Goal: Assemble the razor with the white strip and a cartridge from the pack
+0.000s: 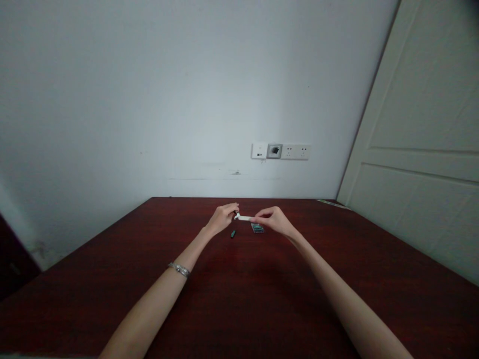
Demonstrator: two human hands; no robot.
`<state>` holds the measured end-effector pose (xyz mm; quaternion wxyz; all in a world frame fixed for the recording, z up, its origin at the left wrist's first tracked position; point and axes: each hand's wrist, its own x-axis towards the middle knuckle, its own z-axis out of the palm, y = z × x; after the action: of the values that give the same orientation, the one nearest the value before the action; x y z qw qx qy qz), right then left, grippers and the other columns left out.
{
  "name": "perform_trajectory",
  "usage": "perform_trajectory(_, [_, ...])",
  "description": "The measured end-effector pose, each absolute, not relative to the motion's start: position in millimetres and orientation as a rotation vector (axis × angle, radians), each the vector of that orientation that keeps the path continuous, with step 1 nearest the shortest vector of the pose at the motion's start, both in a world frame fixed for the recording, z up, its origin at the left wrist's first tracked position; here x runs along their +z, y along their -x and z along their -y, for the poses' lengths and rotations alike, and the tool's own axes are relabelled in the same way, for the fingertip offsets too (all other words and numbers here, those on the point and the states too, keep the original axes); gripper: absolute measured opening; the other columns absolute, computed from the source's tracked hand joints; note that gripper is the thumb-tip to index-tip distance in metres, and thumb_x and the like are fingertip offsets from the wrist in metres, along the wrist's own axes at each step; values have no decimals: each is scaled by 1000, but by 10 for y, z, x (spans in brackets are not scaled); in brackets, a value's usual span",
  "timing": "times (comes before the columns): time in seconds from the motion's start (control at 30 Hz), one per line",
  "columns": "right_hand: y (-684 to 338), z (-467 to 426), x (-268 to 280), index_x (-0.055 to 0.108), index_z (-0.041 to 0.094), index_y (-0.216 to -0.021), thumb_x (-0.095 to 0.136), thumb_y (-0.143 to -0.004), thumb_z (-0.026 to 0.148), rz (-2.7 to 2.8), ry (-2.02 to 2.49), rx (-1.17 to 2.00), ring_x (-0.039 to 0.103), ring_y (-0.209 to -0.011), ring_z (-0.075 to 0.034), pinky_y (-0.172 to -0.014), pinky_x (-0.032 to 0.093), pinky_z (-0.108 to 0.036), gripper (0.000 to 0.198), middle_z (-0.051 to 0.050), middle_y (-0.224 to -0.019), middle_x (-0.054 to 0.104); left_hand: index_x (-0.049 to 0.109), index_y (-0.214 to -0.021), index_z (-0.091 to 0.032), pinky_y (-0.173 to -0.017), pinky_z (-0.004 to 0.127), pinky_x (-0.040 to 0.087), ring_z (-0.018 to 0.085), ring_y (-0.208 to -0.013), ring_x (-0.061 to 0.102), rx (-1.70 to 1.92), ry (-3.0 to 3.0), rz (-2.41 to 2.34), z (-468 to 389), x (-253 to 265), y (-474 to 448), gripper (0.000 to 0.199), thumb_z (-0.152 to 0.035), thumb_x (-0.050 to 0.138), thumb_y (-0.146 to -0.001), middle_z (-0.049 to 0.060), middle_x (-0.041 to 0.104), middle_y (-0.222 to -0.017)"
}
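Observation:
My right hand (275,219) is closed, thumb and fingers pinching one end of a flat white tool (245,218) with a forked, wrench-like head. The tool lies sideways in the air between my hands, its head pointing left. My left hand (223,218) is beside that head, fingers curled together over a small dark thing that is mostly hidden. Below the tool, a small dark-green and black cylinder (233,234), which looks like a battery, lies on the table. Under my right fingertips sits a small clear pack (257,228) with several similar dark-green pieces.
Everything is over a dark red-brown wooden table (239,299) set against a white wall. Wall sockets (295,151) are above its back edge. A pale panelled door (422,149) stands along the right, and a thin strip (333,204) lies at the back right corner.

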<state>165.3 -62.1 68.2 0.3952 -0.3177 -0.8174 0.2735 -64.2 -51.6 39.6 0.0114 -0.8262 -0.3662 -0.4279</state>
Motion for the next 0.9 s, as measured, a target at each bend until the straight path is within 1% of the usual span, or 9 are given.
perform_trajectory(0.13, [-1570, 636, 650, 71, 14, -67, 64, -67, 51, 2080, 799, 650, 53, -54, -13, -51, 39, -24, 37, -4, -61, 65, 61, -85, -17, -95, 32, 42, 16, -110, 55, -1297, 2579, 1090, 491, 378, 633, 28, 0, 41, -74, 8, 62, -112])
perform_trajectory(0.3, [-1708, 539, 613, 72, 14, -68, 63, -67, 50, 2070, 815, 633, 54, -56, -14, -52, 38, -24, 37, -5, -62, 65, 63, -82, -17, -95, 32, 42, 16, -109, 56, -1336, 2550, 1118, 493, 397, 660, 29, 0, 41, -74, 7, 64, -109])
perform_trajectory(0.6, [-1557, 618, 612, 70, 13, -67, 64, -66, 51, 2018, 745, 730, 50, -52, -12, -49, 38, -24, 38, -4, -60, 63, 63, -84, -18, -95, 33, 42, 17, -110, 55, -1316, 2587, 1108, 524, 451, 623, 31, 0, 41, -72, 7, 63, -111])
perform_trajectory(0.77, [-1650, 576, 608, 69, 13, -65, 65, -66, 50, 1998, 781, 731, 50, -51, -12, -48, 36, -23, 38, -4, -58, 62, 64, -81, -18, -96, 33, 42, 17, -109, 56, -1377, 2539, 1186, 529, 487, 674, 27, -3, 43, -74, 6, 64, -110])
perform_trajectory(0.9, [-1634, 587, 595, 69, 13, -65, 65, -66, 50, 1993, 768, 746, 49, -51, -11, -48, 36, -23, 38, -4, -58, 62, 64, -80, -17, -96, 33, 43, 17, -108, 56, -1392, 2529, 1179, 518, 478, 673, 28, -1, 42, -73, 7, 63, -111])
